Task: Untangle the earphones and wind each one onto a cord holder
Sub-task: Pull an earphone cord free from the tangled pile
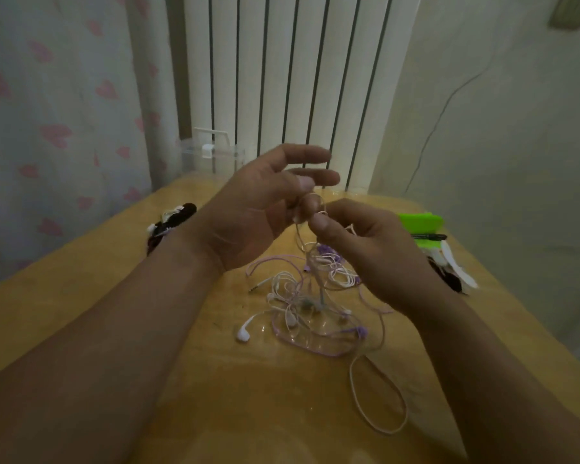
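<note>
Table (248,413) glossy wood | radiator (282,78) behind, heart-print curtain (47,112) left | left grip (255,209), right grip (372,252) both pinch earphone cord (300,239)

One view only is offered here, worn on the head and aimed forward and down. The counter (248,396) is looked upon steeply from its near side, and its far edge is met by the radiator (292,78) straight ahead. Both forearms are seen running in from the bottom corners, so the lens is placed just above and behind them. The left hand (258,209) and right hand (365,249) are caught close at mid-frame, the earphones (308,296) just beneath. A wide angle is betrayed by bowed lines: the curtain (57,112) is swept in at left, the wall (499,128) at right.
</note>
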